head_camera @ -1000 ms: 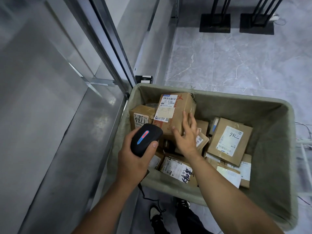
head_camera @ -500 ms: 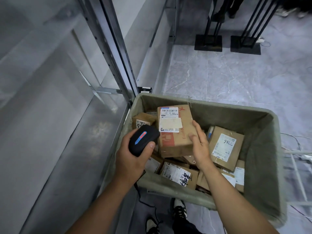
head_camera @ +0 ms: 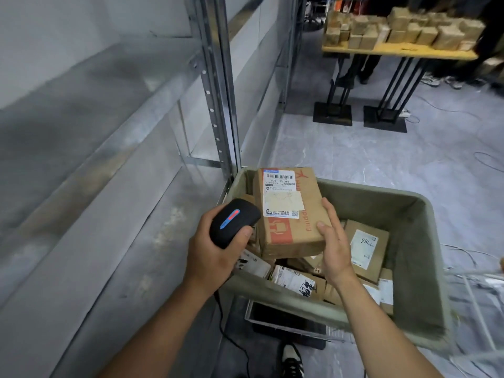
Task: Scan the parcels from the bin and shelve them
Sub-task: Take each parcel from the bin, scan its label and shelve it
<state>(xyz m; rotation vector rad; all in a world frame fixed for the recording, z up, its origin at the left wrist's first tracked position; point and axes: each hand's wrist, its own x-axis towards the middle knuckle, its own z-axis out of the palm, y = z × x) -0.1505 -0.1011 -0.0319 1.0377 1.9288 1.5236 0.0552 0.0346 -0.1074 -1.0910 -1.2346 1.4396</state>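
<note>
My right hand [head_camera: 332, 241] grips the right edge of a brown cardboard parcel [head_camera: 289, 211], held up over the bin with its white barcode label facing me. My left hand [head_camera: 215, 252] is closed around a black corded scanner [head_camera: 231, 222] with a blue and red strip, just left of the parcel. Below them a grey-green fabric bin [head_camera: 420, 268] holds several more labelled cardboard parcels, one marked 7786 [head_camera: 365, 249].
A grey metal shelf unit [head_camera: 114, 165] with a perforated upright [head_camera: 215, 85] runs along my left, its boards bare. A yellow table [head_camera: 398, 49] stacked with several small boxes stands at the back right. Cables lie on the floor, and a wire rack [head_camera: 480, 304] stands at right.
My right hand has lifted the parcel out of the bin and turned its label up toward me. The scanner hand stayed beside it. My view has tilted up, showing the far table.
</note>
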